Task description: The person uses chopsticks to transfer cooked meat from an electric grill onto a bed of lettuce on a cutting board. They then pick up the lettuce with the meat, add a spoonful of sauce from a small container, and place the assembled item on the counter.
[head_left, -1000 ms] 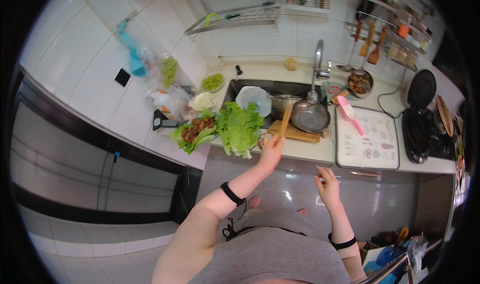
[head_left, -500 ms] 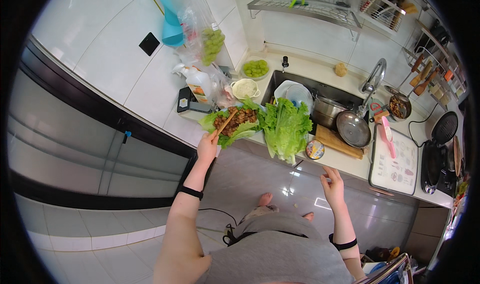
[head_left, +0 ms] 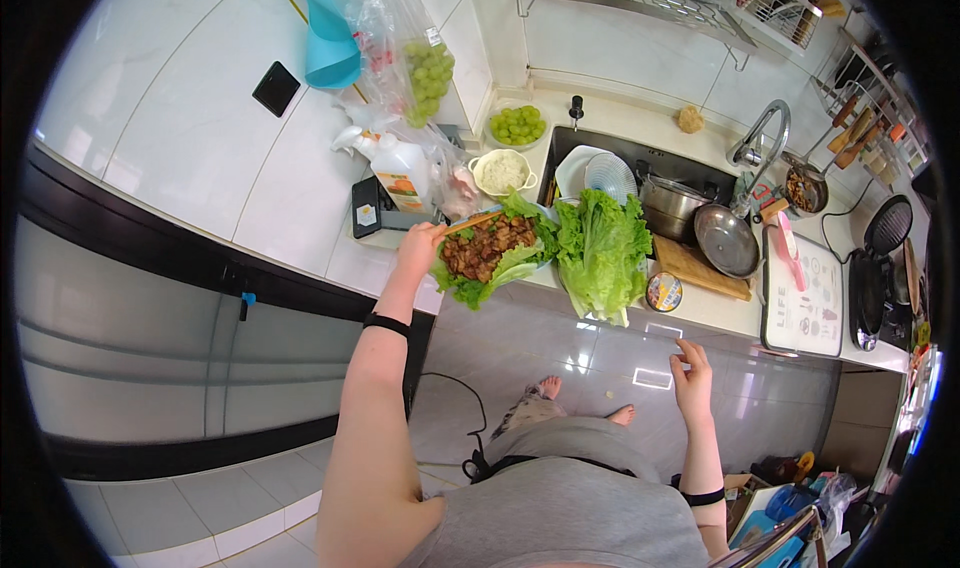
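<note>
My left hand (head_left: 420, 248) is closed around slim wooden chopsticks (head_left: 472, 222), which lie slanted along the far edge of a heap of browned cooked meat (head_left: 490, 247). Green lettuce leaves (head_left: 472, 292) spread out beneath and around the meat; the dish under them is mostly hidden. Just right of it, a pile of loose leaf lettuce (head_left: 602, 253) hangs over the counter's front edge. My right hand (head_left: 691, 380) is raised in the air in front of the counter, fingers loosely bent and apart, holding nothing.
Behind the meat stand a bowl of white rice-like food (head_left: 503, 172), a bowl of green grapes (head_left: 517, 126) and a spray bottle (head_left: 400, 168). The sink (head_left: 660, 158) holds dishes and a pot. Along the counter edge sit a round tin (head_left: 664, 292), a wooden board (head_left: 705, 270) and a white tray (head_left: 800, 313).
The chopsticks have shifted from across the middle of the meat to its far edge. My right hand stays held in the air, and my feet and viewpoint have shifted a little.
</note>
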The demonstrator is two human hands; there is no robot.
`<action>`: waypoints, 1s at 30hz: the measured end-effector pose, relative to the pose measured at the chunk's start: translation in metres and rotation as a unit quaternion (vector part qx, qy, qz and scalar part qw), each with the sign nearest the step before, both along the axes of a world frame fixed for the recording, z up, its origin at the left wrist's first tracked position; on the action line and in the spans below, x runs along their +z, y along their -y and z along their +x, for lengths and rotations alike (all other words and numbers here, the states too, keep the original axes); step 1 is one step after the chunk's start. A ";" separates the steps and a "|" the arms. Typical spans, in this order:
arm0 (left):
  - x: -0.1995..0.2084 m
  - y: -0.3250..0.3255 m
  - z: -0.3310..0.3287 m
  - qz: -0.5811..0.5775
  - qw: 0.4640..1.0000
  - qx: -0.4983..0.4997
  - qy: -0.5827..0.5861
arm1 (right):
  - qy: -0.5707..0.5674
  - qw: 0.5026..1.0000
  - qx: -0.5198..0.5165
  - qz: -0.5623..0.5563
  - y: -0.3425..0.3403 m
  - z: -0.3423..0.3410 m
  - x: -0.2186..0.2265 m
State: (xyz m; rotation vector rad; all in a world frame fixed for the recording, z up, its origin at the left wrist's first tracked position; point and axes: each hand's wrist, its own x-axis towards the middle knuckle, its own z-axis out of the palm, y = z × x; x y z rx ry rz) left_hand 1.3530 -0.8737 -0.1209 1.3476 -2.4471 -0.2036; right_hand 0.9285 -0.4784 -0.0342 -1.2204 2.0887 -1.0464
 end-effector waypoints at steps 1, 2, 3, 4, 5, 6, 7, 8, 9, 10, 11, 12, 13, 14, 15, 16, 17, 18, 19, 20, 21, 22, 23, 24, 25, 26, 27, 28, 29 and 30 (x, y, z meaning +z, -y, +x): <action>-0.005 0.003 0.000 0.002 1.000 -0.002 0.004 | 0.008 1.000 -0.011 0.008 0.000 0.000 0.000; -0.009 0.006 -0.001 0.012 1.000 -0.002 0.009 | 0.000 1.000 -0.007 0.004 0.001 0.000 0.000; -0.013 0.007 -0.002 0.004 1.000 0.000 0.007 | -0.001 1.000 -0.010 0.005 0.002 0.000 0.001; -0.017 0.007 -0.003 0.004 1.000 0.003 0.006 | 0.006 1.000 -0.014 0.004 0.003 0.000 0.001; -0.020 0.006 -0.004 0.011 1.000 0.008 0.005 | -0.007 1.000 -0.015 0.007 0.005 -0.001 0.002; -0.022 0.005 -0.004 -0.010 1.000 0.002 -0.004 | -0.011 1.000 -0.018 0.008 0.006 -0.001 0.002; -0.025 0.005 -0.004 -0.011 1.000 0.009 0.010 | -0.009 1.000 -0.021 0.002 0.007 0.000 0.002; -0.027 0.004 -0.005 -0.019 1.000 0.011 0.015 | -0.011 1.000 -0.021 0.003 0.009 0.001 0.002; -0.030 0.003 -0.006 -0.026 0.999 0.013 0.020 | -0.008 1.000 -0.022 -0.003 0.011 0.002 0.001; -0.032 0.001 -0.006 -0.032 0.999 0.014 0.016 | 0.004 1.000 -0.023 -0.013 0.012 0.003 0.000; -0.033 0.000 -0.006 -0.038 0.999 0.015 0.011 | -0.005 1.000 -0.018 -0.010 0.013 0.003 -0.001; -0.033 -0.001 -0.007 -0.045 0.999 0.016 0.006 | -0.005 1.000 -0.013 -0.012 0.014 0.004 -0.002; -0.032 -0.002 -0.008 -0.044 0.999 0.017 0.001 | 0.002 1.000 -0.007 -0.022 0.014 0.004 -0.002; -0.029 -0.003 -0.009 -0.043 0.999 0.018 -0.004 | -0.002 1.000 -0.007 -0.015 0.015 0.004 -0.003; -0.025 -0.004 -0.011 -0.023 0.999 0.031 0.002 | -0.003 1.000 -0.005 -0.012 0.016 0.004 -0.003; -0.019 -0.004 -0.013 0.006 0.999 0.040 -0.010 | 0.003 1.000 -0.003 -0.013 0.016 0.004 -0.003; -0.012 -0.007 -0.016 -0.014 0.999 0.030 -0.029 | 0.009 1.000 -0.002 -0.014 0.017 0.003 -0.002; -0.003 -0.011 -0.020 -0.016 0.999 0.029 -0.040 | 0.019 1.000 0.000 -0.016 0.018 0.002 -0.001; 0.007 -0.015 -0.027 -0.018 0.998 0.026 -0.053 | 0.009 1.000 0.008 -0.018 0.020 0.001 0.000; 0.018 -0.018 -0.034 -0.007 0.998 0.030 -0.057 | 0.005 1.000 0.012 -0.021 0.022 -0.001 0.001; 0.029 -0.024 -0.045 -0.010 0.997 0.016 -0.076 | 0.012 1.000 0.011 -0.019 0.023 -0.004 0.003; 0.042 -0.030 -0.055 -0.004 0.995 0.007 -0.095 | 0.007 0.999 0.018 -0.026 0.023 -0.008 0.006; 0.055 -0.036 -0.066 -0.006 0.993 -0.003 -0.119 | -0.006 0.999 0.021 -0.025 0.024 -0.012 0.008; 0.067 -0.044 -0.078 -0.006 0.990 -0.018 -0.136 | -0.012 0.999 0.022 -0.028 0.025 -0.017 0.011; 0.080 -0.052 -0.090 0.008 0.988 -0.033 -0.148 | -0.016 0.998 0.027 -0.048 0.027 -0.024 0.015; 0.092 -0.061 -0.101 0.023 0.985 -0.047 -0.163 | -0.042 0.997 0.037 -0.061 0.028 -0.032 0.020; 0.105 -0.069 -0.114 0.027 0.979 -0.071 -0.191 | -0.043 0.998 0.029 -0.041 0.028 -0.037 0.025; 0.118 -0.076 -0.128 0.049 0.977 -0.090 -0.189 | -0.054 0.997 0.029 -0.054 0.032 -0.045 0.030; 0.133 -0.084 -0.141 0.058 0.971 -0.115 -0.201 | -0.062 0.995 0.027 -0.067 0.037 -0.058 0.039; 0.148 -0.092 -0.153 0.043 0.966 -0.152 -0.203 | -0.102 0.992 0.033 -0.070 0.038 -0.070 0.052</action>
